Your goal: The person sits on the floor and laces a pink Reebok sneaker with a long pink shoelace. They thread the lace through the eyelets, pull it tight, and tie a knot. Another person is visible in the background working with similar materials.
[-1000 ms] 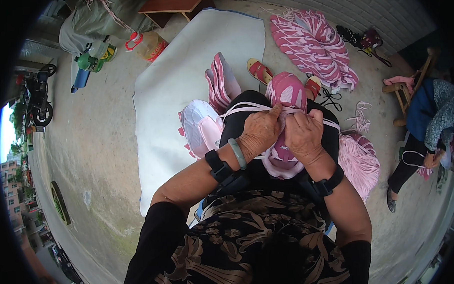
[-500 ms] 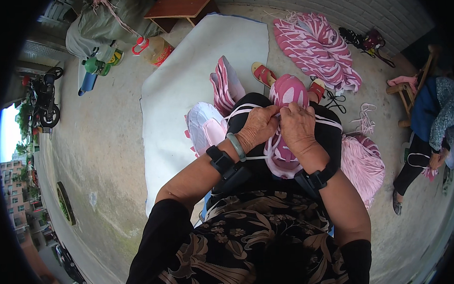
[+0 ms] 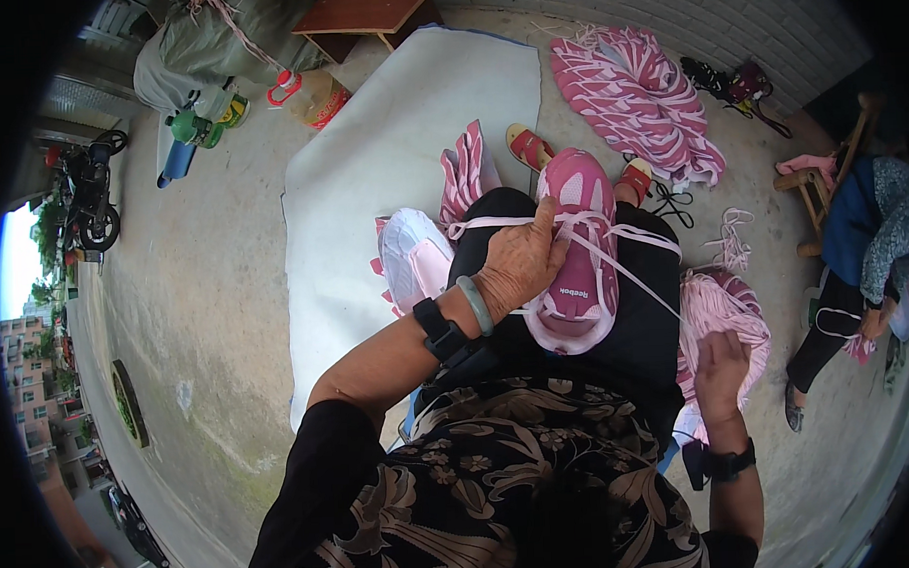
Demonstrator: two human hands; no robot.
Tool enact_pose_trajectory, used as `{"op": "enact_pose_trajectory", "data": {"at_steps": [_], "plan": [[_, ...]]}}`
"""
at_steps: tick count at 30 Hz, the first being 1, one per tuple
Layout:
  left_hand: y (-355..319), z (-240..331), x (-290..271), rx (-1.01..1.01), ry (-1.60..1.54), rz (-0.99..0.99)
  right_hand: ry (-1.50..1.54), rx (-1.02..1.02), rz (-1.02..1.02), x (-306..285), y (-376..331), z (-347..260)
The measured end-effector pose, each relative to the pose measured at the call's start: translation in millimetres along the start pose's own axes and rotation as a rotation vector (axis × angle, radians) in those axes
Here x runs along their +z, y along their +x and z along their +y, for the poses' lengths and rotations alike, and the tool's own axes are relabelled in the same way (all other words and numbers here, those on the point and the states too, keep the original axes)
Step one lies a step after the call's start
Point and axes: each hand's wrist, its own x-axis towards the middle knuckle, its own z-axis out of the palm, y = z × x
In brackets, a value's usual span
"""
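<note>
A pink shoe upper lies across my dark-trousered lap, with a pale pink shoelace threaded through part of it. My left hand grips the upper's left edge, its thumb pressed by the lacing. Out to the right, my right hand is closed on the lace, which runs taut from the upper down to its fingers. Loose lace also extends to either side of the upper. By my left knee are more pink uppers and a white-lined upper. Beneath my right hand hangs a bundle of pink laces.
A pale sheet covers the ground ahead. Beyond my sandalled feet lies a big pile of pink uppers. Bottles and a wooden stool stand at the far left. A seated person works at the right, beside a wooden chair.
My right hand has left the upper and moved right and nearer me, drawing the lace out. The left hand stays on the upper, whose lacing now shows.
</note>
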Motion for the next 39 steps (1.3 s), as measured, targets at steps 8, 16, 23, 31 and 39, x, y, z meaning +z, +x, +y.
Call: {"op": "enact_pose_trajectory", "data": {"at_steps": [8,16,23,31,39], "plan": [[23.4,3.5,-16.9,0.08,0.087,0.094,0.202,0.364,-0.021,36.5,-176.7,145.4],[44.7,-28.8,-7.6,0.108,0.117,-0.216,0.255,-0.02,-0.065,24.8,19.4,4.2],[44.4,-21.9,2.9,0.275,0.217,-0.094,0.392,-0.141,0.072,41.4,78.6,-51.5],[53.0,-37.8,-21.3,-0.015,-0.11,0.348,0.469,-0.138,-0.125,40.4,96.4,-74.4],[41.7,-32.5,-12.7,-0.533,-0.796,0.314,0.797,0.099,-0.381,53.2,106.7,-65.7]]}}
